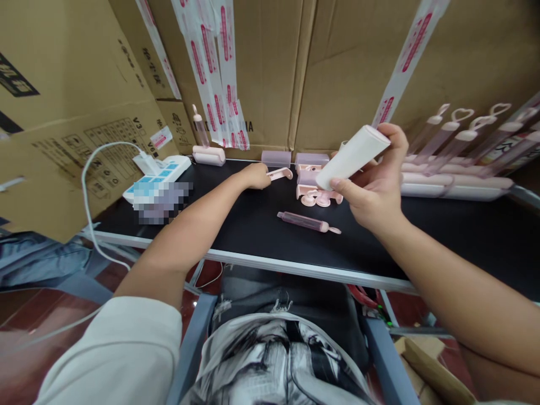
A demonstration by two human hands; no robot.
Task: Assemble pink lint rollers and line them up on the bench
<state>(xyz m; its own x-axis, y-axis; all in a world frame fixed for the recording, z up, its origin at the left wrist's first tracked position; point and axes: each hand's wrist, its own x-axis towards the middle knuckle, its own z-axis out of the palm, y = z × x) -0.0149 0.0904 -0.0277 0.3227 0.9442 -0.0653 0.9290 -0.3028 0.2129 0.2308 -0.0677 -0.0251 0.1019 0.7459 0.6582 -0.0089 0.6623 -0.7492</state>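
Note:
My left hand (255,176) is closed on a small pale pink plastic bracket (282,174) with a curved end. Raised above the table, my right hand (378,197) grips a white flattened tube-shaped case (355,155), tilted with its upper end to the right. Below and left of this case lie pink plastic parts (302,191), and two round pink discs (323,198) sit at their front. A clear pinkish tube (304,221) with a pink cap and tab lies on the black tabletop between my arms. Translucent lilac boxes (276,158) stand behind.
Several clear tubes with heart-shaped loops (463,126) stand at the right, by white-pink cases (455,187). A power strip (175,166) with a white cable lies left, beside a blurred patch. Another tube (201,130) stands over a pink case. Cardboard walls (270,67) enclose the back and left.

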